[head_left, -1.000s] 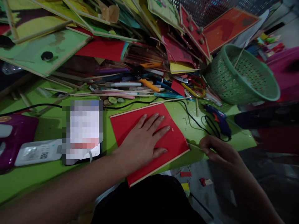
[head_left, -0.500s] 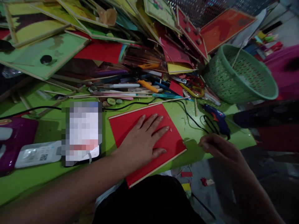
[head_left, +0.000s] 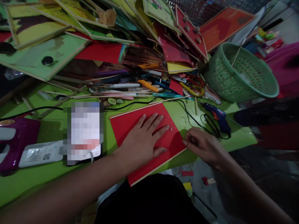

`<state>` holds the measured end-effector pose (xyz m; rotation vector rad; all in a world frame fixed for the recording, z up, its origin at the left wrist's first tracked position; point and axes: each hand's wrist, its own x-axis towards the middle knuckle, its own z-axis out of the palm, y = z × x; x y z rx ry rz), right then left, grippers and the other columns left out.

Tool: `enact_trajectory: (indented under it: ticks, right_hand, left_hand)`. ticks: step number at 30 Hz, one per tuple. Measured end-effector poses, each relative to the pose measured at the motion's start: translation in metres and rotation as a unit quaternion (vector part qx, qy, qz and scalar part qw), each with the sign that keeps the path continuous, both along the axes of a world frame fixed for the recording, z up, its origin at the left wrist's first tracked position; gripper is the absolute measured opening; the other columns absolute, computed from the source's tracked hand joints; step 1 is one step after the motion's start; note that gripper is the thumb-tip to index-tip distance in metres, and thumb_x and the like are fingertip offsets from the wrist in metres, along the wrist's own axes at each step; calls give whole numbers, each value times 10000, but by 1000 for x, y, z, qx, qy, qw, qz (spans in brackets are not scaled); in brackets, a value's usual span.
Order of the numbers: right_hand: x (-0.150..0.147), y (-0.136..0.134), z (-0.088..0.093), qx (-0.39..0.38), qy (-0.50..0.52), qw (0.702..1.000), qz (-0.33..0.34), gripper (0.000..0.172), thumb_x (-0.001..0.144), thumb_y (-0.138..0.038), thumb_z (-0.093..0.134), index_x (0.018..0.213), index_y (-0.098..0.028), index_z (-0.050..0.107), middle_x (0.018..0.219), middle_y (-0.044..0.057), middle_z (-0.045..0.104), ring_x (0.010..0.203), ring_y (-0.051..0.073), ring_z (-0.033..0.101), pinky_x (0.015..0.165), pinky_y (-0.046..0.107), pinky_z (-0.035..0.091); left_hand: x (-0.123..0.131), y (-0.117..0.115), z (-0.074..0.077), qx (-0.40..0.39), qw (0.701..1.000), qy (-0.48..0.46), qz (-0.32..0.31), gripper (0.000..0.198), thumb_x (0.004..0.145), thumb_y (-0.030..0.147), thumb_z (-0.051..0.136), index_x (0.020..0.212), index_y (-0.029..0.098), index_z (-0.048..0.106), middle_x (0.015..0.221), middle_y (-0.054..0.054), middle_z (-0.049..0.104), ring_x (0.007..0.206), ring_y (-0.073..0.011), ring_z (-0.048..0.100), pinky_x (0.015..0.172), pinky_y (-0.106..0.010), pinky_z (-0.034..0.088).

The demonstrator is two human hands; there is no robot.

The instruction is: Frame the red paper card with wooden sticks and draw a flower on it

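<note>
My left hand (head_left: 148, 135) lies flat on a red card (head_left: 168, 149), its fingers spread. Thin wooden strips (head_left: 158, 166) run along the card's near and far edges. At the card's right corner is my right hand (head_left: 202, 143), fingers curled and thumb pressed in. Whatever those fingers may hold is hidden. A tiny pale bit (head_left: 171, 129) sits on the card, right of my left fingertips. Beyond my right hand, a blue glue gun (head_left: 219, 118) rests on the green table (head_left: 243, 137) with its black cord looped beside it.
A phone (head_left: 86, 133) with a blurred screen leans on a purple holder (head_left: 21, 140) at left. Pens, sticks and scissors (head_left: 192, 87) lie behind the card. Framed pictures (head_left: 63, 53) are heaped at the back. A green basket (head_left: 233, 74) stands at right.
My right hand has moved left, from over the table's front edge to the red card's right corner. My left hand stays flat on the card.
</note>
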<state>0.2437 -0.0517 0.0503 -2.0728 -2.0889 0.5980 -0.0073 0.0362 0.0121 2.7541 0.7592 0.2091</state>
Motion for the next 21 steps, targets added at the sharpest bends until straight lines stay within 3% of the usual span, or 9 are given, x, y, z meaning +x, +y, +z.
enact_trajectory:
  ticks: [21]
  right_hand:
    - [5,7,1,-36,26,999,25,160,829,-135,553,729,-224,465,686,-31,508,617,136,474,597,273,332]
  left_hand:
    - [1,0,0,-5,1000,-7,2,667,977,622,343,1561,300,333,1695,-57,175,1566,-272,189,1269,-530,180]
